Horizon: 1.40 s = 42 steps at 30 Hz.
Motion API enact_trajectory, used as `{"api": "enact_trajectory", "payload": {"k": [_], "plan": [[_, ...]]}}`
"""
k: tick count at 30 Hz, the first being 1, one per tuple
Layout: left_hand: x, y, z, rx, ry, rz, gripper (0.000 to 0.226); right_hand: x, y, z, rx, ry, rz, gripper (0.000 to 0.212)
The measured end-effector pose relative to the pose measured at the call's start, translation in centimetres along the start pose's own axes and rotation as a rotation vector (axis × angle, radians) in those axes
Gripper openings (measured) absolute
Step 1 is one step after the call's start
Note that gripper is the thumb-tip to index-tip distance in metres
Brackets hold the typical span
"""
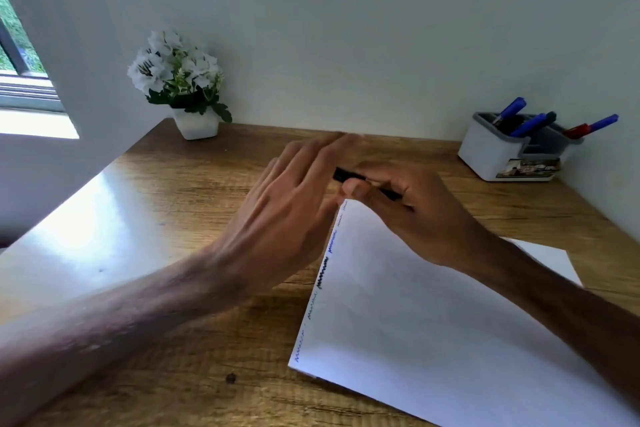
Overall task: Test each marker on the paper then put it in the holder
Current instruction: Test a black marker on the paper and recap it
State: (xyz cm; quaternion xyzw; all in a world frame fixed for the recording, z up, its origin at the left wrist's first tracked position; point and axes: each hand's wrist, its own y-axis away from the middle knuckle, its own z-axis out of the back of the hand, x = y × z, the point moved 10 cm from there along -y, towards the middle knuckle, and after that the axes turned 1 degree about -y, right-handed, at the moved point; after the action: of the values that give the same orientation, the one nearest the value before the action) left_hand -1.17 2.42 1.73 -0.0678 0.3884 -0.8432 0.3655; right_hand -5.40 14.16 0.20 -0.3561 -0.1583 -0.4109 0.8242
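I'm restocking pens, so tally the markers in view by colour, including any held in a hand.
Blue markers: 3, all in the holder
Black markers: 2, one in the holder, one held in the right hand
Red markers: 1, in the holder
Total: 6

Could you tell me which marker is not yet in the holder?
The slim black marker, gripped in the right hand; the other markers stand in the grey-rimmed white plastic holder.
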Motion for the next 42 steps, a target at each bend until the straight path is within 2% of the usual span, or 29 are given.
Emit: {"api": "enact_trajectory", "payload": {"k": [3,6,9,11,14,17,20,24,27,29,37,40,42], "plan": [[-0.8,0.1,-1.1,0.113,-0.172,-0.148,0.058,1.3,0.1,-0.5,0.034,0.091,0.079,0.025],[-0.4,0.5,-2.1,0.187,-0.26,-0.189,0.07,0.6,0.0,-0.8,0.076,0.196,-0.007,0.037],[1.2,0.2,-2.1,0.198,-0.264,-0.126,0.057,-0.4,0.0,1.0,0.008,0.164,-0.125,0.018],[3.3,0.1,-1.9,0.212,-0.175,-0.03,0.035,-0.8,-0.2,3.0,-0.066,-0.006,-0.215,0.02],[5.2,0.2,-1.9,0.231,0.056,0.108,0.014,-1.1,0.2,5.2,-0.086,-0.409,-0.309,0.034],[5.4,0.2,-2.7,0.292,0.257,0.189,0.01,-1.0,1.9,5.3,-0.048,-0.806,-0.407,0.043],[4.5,0.6,-4.0,0.416,0.319,0.179,0.017,-0.7,4.8,4.1,-0.073,-0.954,-0.49,0.032],[3.5,1.5,-5.5,0.592,0.343,0.188,0.028,1.3,7.8,0.5,0.035,-0.84,-0.497,0.014],[2.5,1.8,-5.9,0.714,0.286,0.11,0.039,2.8,9.0,-1.5,0.086,-0.793,-0.48,0.027],[2.2,2.0,-5.9,0.758,0.261,0.08,0.043,3.7,9.6,-2.4,0.115,-0.79,-0.474,0.022],[1.3,1.9,-5.4,0.706,0.237,0.044,0.047,5.4,10.4,-4.3,0.131,-0.708,-0.414,0.017],[0.5,2.1,-5.5,0.693,0.213,0.005,0.046,5.9,9.8,-4.6,0.173,-0.634,-0.314,0.018],[-0.2,2.2,-5.5,0.666,0.218,-0.015,0.044,5.9,9.4,-4.7,0.166,-0.611,-0.27,0.008]]}}
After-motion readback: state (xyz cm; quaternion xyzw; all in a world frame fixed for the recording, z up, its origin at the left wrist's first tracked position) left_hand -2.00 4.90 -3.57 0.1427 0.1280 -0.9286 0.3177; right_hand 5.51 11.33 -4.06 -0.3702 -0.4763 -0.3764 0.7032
